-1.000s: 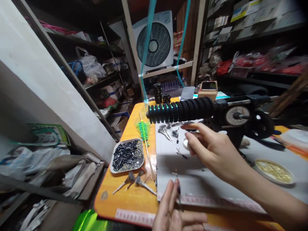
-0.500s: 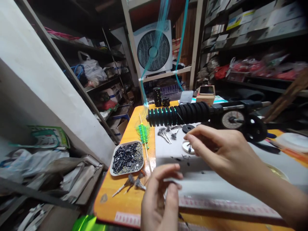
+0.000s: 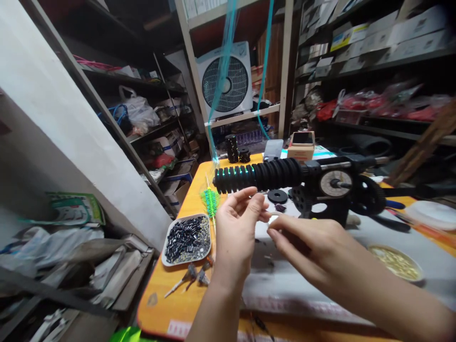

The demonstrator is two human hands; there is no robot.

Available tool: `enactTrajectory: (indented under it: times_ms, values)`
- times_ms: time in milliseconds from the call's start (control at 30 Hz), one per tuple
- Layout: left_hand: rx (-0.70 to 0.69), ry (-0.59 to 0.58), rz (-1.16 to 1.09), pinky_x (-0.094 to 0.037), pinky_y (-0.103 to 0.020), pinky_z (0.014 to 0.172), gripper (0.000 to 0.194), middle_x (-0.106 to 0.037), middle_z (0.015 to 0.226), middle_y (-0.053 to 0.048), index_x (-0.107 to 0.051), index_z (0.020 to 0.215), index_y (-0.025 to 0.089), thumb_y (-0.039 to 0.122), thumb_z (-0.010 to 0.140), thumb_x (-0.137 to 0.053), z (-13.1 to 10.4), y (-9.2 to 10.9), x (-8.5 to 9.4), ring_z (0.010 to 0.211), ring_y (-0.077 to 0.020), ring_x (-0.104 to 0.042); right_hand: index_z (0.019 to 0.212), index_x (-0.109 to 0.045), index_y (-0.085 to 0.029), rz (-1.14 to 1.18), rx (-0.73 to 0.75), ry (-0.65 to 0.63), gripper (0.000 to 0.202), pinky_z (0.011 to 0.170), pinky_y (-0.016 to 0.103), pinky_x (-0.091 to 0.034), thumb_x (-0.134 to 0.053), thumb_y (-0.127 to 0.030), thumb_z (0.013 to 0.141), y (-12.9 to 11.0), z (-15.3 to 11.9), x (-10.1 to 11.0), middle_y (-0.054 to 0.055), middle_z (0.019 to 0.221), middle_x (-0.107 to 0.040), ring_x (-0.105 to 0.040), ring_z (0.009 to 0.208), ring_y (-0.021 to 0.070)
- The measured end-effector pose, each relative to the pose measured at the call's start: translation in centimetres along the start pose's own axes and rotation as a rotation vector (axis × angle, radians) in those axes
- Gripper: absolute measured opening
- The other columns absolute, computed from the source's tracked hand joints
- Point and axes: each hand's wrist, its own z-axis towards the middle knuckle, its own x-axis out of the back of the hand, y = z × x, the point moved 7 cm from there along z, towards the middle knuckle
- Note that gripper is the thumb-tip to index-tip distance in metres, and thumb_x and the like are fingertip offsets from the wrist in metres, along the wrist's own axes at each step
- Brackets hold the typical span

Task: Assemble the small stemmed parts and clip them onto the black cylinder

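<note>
— Left hand [image 3: 235,232] and right hand [image 3: 309,242] meet fingertip to fingertip above the grey mat [image 3: 320,289], both pinched on something tiny; what it is I cannot tell.

— Risk?

— A piece that small could slip and vanish among the loose bits on the mat (or roll off the orange wooden table [image 3: 174,294]). The right wrist is also near the black ribbed spool shaft of the winding machine [image 3: 260,175], so a bump is possible.

— Surroundings?

— A white oval tray of small black cylinders [image 3: 185,238] lies left of the hands, a shallow dish of brass-coloured pieces [image 3: 394,262] right. Crowded shelves ring the room; a white box fan [image 3: 225,78] stands behind.
</note>
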Motion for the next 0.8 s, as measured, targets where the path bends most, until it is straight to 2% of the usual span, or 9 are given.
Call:
enactTrajectory:
  times_ms: [200, 300, 400, 500, 600, 800]
  values:
    - [-0.055, 0.077, -0.004, -0.053, -0.022, 0.057, 0.014, -0.068, 0.071, 0.002, -0.068, 0.085, 0.015, 0.027, 0.082, -0.075, 0.1, -0.8, 0.7, 0.054, -0.0079, -0.062, 0.09, -0.06, -0.019, 0.023, -0.037, -0.045, 0.024, 0.057, 0.029, -0.035, -0.039, -0.028, 0.1, 0.9, 0.6, -1.0, 0.002, 0.071, -0.066, -0.058, 0.058, 0.0167]
    - [-0.079, 0.068, -0.019, -0.053, -0.025, 0.067, 0.012, -0.063, 0.072, 0.003, -0.066, 0.085, 0.017, 0.028, 0.084, -0.072, -0.2, -0.9, 0.7, 0.062, -0.0091, -0.06, 0.089, -0.061, -0.02, 0.024, -0.057, -0.073, 0.027, 0.058, 0.03, -0.034, -0.038, -0.031, 0.1, 1.3, 0.7, -1.3, 0.002, 0.069, -0.064, -0.057, 0.058, 0.017]
    - [-0.076, -0.007, -0.025, -0.049, -0.027, 0.079, 0.009, -0.062, 0.078, 0.001, -0.066, 0.084, 0.017, 0.025, 0.088, -0.066, -1.1, -0.9, 0.4, 0.076, -0.0122, -0.059, 0.092, -0.063, -0.021, 0.016, -0.084, -0.085, 0.027, 0.058, 0.03, -0.034, -0.039, -0.031, 0.1, 1.9, 0.6, -1.1, 0.001, 0.069, -0.065, -0.057, 0.058, 0.0178]
    - [-0.089, -0.094, -0.002, -0.045, -0.028, 0.086, 0.017, -0.059, 0.083, -0.002, -0.065, 0.077, 0.018, 0.024, 0.091, -0.058, -2.5, -0.6, 0.2, 0.088, -0.0162, -0.056, 0.096, -0.065, -0.021, 0.002, -0.117, -0.06, 0.025, 0.059, 0.031, -0.034, -0.042, -0.031, 0.098, 2.6, 0.3, -0.4, 0.002, 0.069, -0.066, -0.058, 0.058, 0.0191]
    - [-0.11, -0.124, 0.041, -0.041, -0.031, 0.095, 0.028, -0.061, 0.086, -0.004, -0.067, 0.072, 0.02, 0.03, 0.094, -0.054, -3.7, -0.5, 0.7, 0.096, -0.0204, -0.056, 0.096, -0.065, -0.022, 0.016, -0.125, -0.025, 0.023, 0.058, 0.029, -0.034, -0.043, -0.03, 0.098, 2.8, 0.1, 0.4, 0.0, 0.068, -0.066, -0.06, 0.059, 0.0178]
    - [0.04, -0.148, 0.082, -0.038, -0.039, 0.104, 0.041, -0.073, 0.1, -0.008, -0.077, 0.093, 0.019, 0.035, 0.1, -0.04, -4.4, -2.1, 2.1, 0.11, -0.0261, -0.058, 0.09, -0.066, -0.02, 0.086, -0.131, 0.05, 0.023, 0.054, 0.026, -0.031, -0.046, -0.029, 0.097, 2.1, 0.1, 1.6, -0.003, 0.059, -0.06, -0.052, 0.05, 0.0122]
